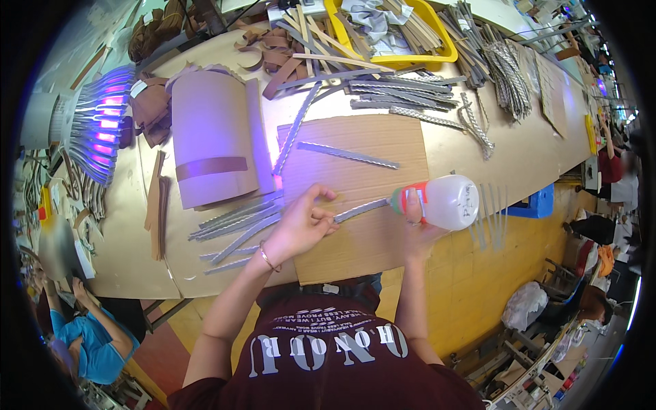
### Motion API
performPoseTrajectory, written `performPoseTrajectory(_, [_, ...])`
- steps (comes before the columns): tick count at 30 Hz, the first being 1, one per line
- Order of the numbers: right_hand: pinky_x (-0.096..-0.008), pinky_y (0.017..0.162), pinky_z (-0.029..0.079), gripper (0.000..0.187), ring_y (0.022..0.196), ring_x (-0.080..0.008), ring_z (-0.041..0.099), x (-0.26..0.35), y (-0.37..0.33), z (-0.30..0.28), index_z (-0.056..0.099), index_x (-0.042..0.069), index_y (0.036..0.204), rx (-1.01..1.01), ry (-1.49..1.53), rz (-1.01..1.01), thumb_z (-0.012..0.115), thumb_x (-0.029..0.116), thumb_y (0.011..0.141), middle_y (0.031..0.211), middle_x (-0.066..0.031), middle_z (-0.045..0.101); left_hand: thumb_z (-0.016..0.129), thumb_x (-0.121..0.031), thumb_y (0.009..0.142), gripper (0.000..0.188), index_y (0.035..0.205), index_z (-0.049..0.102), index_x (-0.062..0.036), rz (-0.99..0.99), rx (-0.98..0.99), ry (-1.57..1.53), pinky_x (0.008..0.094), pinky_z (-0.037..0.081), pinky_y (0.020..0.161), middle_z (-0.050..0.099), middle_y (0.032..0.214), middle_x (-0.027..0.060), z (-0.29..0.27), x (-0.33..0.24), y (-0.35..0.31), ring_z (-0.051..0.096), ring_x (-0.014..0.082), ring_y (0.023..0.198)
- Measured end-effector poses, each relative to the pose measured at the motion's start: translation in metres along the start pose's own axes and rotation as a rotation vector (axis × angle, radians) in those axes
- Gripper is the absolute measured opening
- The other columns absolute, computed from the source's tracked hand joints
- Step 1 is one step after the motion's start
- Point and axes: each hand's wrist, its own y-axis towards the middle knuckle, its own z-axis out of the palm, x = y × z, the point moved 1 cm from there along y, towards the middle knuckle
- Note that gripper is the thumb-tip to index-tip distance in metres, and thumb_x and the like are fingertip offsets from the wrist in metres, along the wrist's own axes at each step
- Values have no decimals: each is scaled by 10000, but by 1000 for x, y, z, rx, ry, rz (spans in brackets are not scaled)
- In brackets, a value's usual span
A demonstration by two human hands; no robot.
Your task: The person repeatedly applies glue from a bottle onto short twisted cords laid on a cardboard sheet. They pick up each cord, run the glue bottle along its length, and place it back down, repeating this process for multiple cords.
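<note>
Over a cardboard sheet (355, 256), close to the table's near edge, both hands are at work. The left hand (301, 222) has its fingertips drawn together at the near end of a thin grey strip (362, 208), the other fingers loosely curled. The right hand (418, 229) is wrapped around a white bottle (454, 203), tipped sideways with its tip toward 9 o'clock. The strip lies between the hands, running from the left fingertips toward 2 to 3 o'clock and ending at the bottle's tip. Bare cardboard opens at 6 o'clock of the strip. Just beside the left wrist, at 9 o'clock, lie more grey strips (240, 220). A loose strip (348, 156) rests at 1 o'clock from the left hand. Bare table (529, 147) spreads at 2 o'clock from the right hand. Farther off, near 12 o'clock, sit a strip pile (403, 92) and a yellow tray (447, 52).
</note>
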Motion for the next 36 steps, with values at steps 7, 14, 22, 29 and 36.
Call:
performPoseTrajectory(7, [-316, 732, 501, 320, 773, -169, 611, -36, 30, -20, 620, 12, 948, -158, -92, -85, 804, 202, 767, 871, -70, 648, 453, 74, 910, 341, 1235, 404, -20, 29, -32, 88, 262, 567, 787, 645, 941, 128, -2, -3, -6, 684, 196, 948])
performPoseTrajectory(14, [-327, 751, 541, 366, 822, -184, 612, -50, 54, -64, 611, -44, 1013, -457, 146, 77, 758, 223, 810, 963, -110, 642, 455, 83, 880, 240, 1108, 499, 22, 277, -112, 239, 276, 562, 757, 691, 866, 130, -34, -29, -38, 695, 178, 893])
performPoseTrajectory(22, [-323, 686, 564, 515, 865, -196, 613, -28, 54, -72, 548, -65, 1164, -500, 171, 210, 734, 293, 844, 1102, -141, 587, 485, 19, 821, 166, 917, 619, 44, 351, -280, 644, 369, 522, 699, 656, 755, 187, -62, -41, -18, 683, 301, 780])
performPoseTrajectory(29, [-322, 673, 524, 489, 822, -179, 581, -31, 46, -73, 524, -52, 1108, -451, 189, 144, 716, 317, 850, 989, -114, 576, 531, -4, 818, 165, 910, 663, 32, 503, -572, 829, 466, 492, 802, 660, 875, 240, -39, -48, 7, 637, 406, 837])
performPoseTrajectory(36, [-321, 728, 531, 511, 940, -184, 575, -45, 46, -84, 484, -37, 1204, -505, 270, 166, 704, 276, 866, 1094, -118, 549, 582, -76, 837, 152, 933, 673, 0, 547, -577, 996, 440, 503, 813, 661, 1027, 197, -10, -88, 11, 633, 375, 908])
